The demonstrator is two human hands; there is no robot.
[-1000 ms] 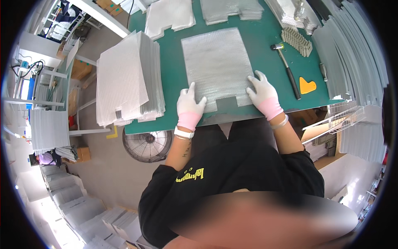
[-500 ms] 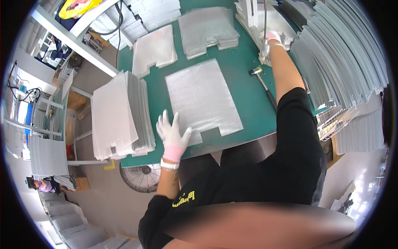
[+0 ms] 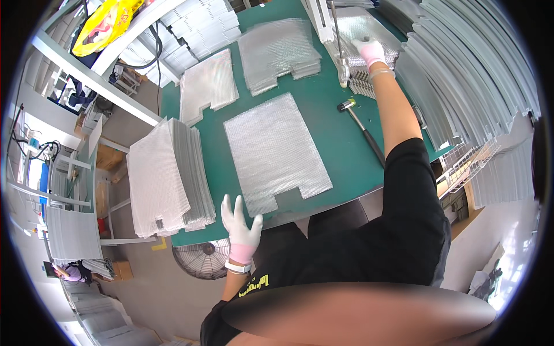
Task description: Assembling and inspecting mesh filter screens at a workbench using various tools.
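My left hand (image 3: 241,225), in a white and pink glove, has its fingers spread at the near edge of the green table and holds nothing. Just beyond it lies a silvery mesh sheet (image 3: 277,150) with a notch cut in its near edge. Far to the right, my gloved right hand (image 3: 371,52) rests on top of a stack of similar mesh sheets (image 3: 352,29), its fingers laid over the surface. A metal upright with a rod (image 3: 337,40) stands beside that stack, left of the hand.
A thick stack of notched sheets (image 3: 156,179) sits at the left edge; two lower stacks (image 3: 208,83) (image 3: 280,49) lie farther back. A hammer (image 3: 363,130) lies right of the single sheet. Long grey panels (image 3: 473,75) line the right side. A floor fan (image 3: 202,258) stands below.
My right hand has shifted from beside the metal upright to the top of the far-right stack. My left hand has drawn back from the single sheet toward me. The view has tilted slightly.
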